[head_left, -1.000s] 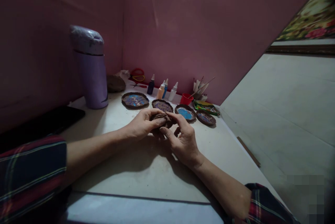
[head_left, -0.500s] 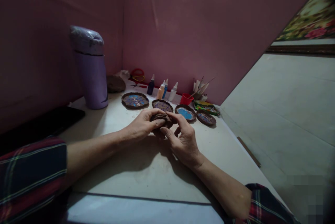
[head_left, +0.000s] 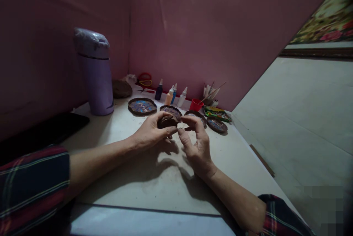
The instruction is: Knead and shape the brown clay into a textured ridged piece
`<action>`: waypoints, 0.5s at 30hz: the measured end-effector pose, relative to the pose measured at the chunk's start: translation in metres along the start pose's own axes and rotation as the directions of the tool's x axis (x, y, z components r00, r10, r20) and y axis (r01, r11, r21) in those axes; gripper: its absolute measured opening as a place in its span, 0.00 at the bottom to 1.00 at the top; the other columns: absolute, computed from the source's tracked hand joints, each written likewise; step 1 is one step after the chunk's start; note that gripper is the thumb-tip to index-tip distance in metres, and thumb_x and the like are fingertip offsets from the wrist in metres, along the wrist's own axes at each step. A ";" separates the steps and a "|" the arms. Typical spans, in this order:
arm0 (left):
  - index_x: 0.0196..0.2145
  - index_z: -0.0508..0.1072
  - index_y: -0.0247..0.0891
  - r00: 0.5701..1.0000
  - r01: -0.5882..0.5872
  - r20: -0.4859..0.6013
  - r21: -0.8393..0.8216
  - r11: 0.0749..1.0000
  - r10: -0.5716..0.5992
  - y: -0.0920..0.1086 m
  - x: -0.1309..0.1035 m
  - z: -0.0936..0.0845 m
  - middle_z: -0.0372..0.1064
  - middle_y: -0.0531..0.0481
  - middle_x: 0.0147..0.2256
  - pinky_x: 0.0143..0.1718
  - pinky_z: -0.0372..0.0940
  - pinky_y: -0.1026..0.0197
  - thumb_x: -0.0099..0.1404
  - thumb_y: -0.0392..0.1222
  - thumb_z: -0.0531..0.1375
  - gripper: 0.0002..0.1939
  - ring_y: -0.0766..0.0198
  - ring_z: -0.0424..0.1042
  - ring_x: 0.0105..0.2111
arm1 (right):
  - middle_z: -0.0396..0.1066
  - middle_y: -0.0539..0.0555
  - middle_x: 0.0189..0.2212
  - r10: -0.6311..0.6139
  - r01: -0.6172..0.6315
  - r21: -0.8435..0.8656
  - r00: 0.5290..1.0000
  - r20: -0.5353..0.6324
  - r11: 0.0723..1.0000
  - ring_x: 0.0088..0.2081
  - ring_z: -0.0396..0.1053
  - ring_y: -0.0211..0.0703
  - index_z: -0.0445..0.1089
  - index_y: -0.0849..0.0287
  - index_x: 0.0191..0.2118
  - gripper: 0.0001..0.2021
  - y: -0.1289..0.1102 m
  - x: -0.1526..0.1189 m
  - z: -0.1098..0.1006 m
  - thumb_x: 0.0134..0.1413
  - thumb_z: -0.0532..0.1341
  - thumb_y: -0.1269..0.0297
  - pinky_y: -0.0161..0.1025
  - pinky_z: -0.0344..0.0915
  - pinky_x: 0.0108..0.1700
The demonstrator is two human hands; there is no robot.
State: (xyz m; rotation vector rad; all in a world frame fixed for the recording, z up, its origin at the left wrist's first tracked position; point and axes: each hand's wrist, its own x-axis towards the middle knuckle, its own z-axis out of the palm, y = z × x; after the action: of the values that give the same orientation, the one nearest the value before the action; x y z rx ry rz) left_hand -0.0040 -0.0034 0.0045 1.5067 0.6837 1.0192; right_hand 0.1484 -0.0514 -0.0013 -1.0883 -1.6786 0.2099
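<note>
A lump of dark brown clay (head_left: 167, 121) is gripped in my left hand (head_left: 153, 129), between the thumb in front and the fingers behind. It is raised over the white table, and my fingers partly cover it. My right hand (head_left: 196, 142) is just right of the clay, thumb and fingers curved and apart, with nothing visible between them. Its fingertips come close to the clay's right edge; whether they touch it I cannot tell. Just beyond the hands lie shallow brown clay dishes with painted insides: one purplish dish (head_left: 171, 110) and one partly hidden dish (head_left: 202, 115).
A purple tumbler (head_left: 96, 77) and a black flat object (head_left: 55, 129) are on the left. Further back are a painted dish (head_left: 142, 107), a clay slab (head_left: 122, 88), scissors (head_left: 145, 90), several paint bottles (head_left: 169, 97), a red cup (head_left: 196, 104), a green packet (head_left: 217, 113) and a small dish (head_left: 217, 124).
My right hand has drawn off the clay slightly to the right, and its fingers have spread. The clay has turned in my left hand and shows a smoother side.
</note>
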 end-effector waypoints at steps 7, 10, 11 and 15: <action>0.44 0.66 0.35 0.987 -0.096 -0.113 0.130 0.987 0.111 -0.002 0.000 0.000 0.71 0.46 0.39 0.36 0.68 0.61 0.52 0.47 0.65 0.23 0.61 0.71 0.37 | 0.68 0.51 0.27 0.172 -0.236 0.365 0.965 0.200 0.900 0.25 0.67 0.37 0.67 0.59 0.43 0.12 0.005 -0.004 0.004 0.58 0.55 0.59 0.34 0.64 0.23; 0.45 0.66 0.34 0.978 -0.160 -0.102 0.207 0.965 0.184 -0.003 0.000 -0.001 0.72 0.45 0.40 0.40 0.66 0.60 0.54 0.47 0.63 0.23 0.59 0.71 0.39 | 0.70 0.52 0.28 0.182 -0.275 0.460 0.955 0.236 0.845 0.25 0.67 0.38 0.69 0.60 0.42 0.12 0.006 -0.003 0.005 0.57 0.56 0.60 0.35 0.65 0.24; 0.46 0.66 0.35 0.973 -0.177 -0.103 0.234 0.956 0.205 -0.003 0.000 -0.001 0.72 0.45 0.40 0.41 0.66 0.59 0.55 0.48 0.63 0.23 0.59 0.71 0.40 | 0.70 0.52 0.29 0.188 -0.279 0.473 0.955 0.230 0.836 0.26 0.68 0.38 0.70 0.60 0.42 0.12 0.007 -0.002 0.005 0.56 0.57 0.60 0.36 0.66 0.25; 0.47 0.65 0.35 0.952 -0.235 -0.095 0.380 0.895 0.291 -0.003 -0.001 -0.003 0.71 0.44 0.43 0.45 0.64 0.59 0.57 0.47 0.61 0.23 0.58 0.70 0.43 | 0.72 0.54 0.30 0.244 -0.315 0.476 0.947 0.207 0.821 0.27 0.68 0.38 0.73 0.60 0.40 0.10 0.010 -0.001 0.006 0.54 0.59 0.62 0.37 0.67 0.28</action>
State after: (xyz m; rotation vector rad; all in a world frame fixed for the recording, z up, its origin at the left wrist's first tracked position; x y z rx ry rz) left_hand -0.0067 -0.0028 0.0015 1.9002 0.8233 1.2719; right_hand 0.1492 -0.0442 -0.0109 -0.9226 -1.4505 0.8877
